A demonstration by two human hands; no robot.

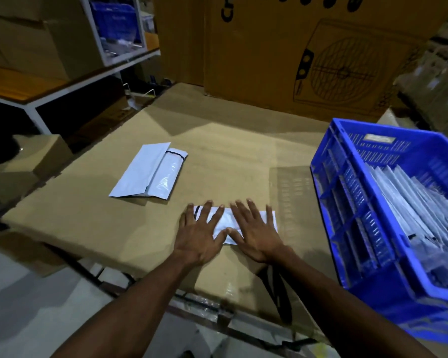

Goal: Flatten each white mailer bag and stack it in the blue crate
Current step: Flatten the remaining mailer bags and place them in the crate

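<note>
Filling the far end of the scene, a large printed carton (308, 55) was stood upright behind the work area, and white shelving (62, 81) with a second blue bin was seen to the far left. Below these, the cardboard surface (217, 156) was laid flat and broad, which suited it to pressing bags smooth. At its right edge the blue crate (367, 228) was set within easy reach of the right arm, and a row of white mailers (411, 202) was already leaned inside it (their exact number could not be told).

Farther out on the surface, well apart from the hands, a folded bundle of mailer bags (150, 174) was left waiting, bound near one end by a dark band; it was judged to be the supply still to be worked.

Nearest the body, one white mailer bag (228, 218) was pinned to the surface beneath both palms. The left hand (199, 233) and the right hand (256, 233) were placed side by side, thumbs almost touching. The fingers (251, 210) were held straight and spread, clasping nothing, presumably so that trapped air and creases could be pushed outward. The flattening step was judged to be in hand, with stacking of this bag not yet done.
</note>
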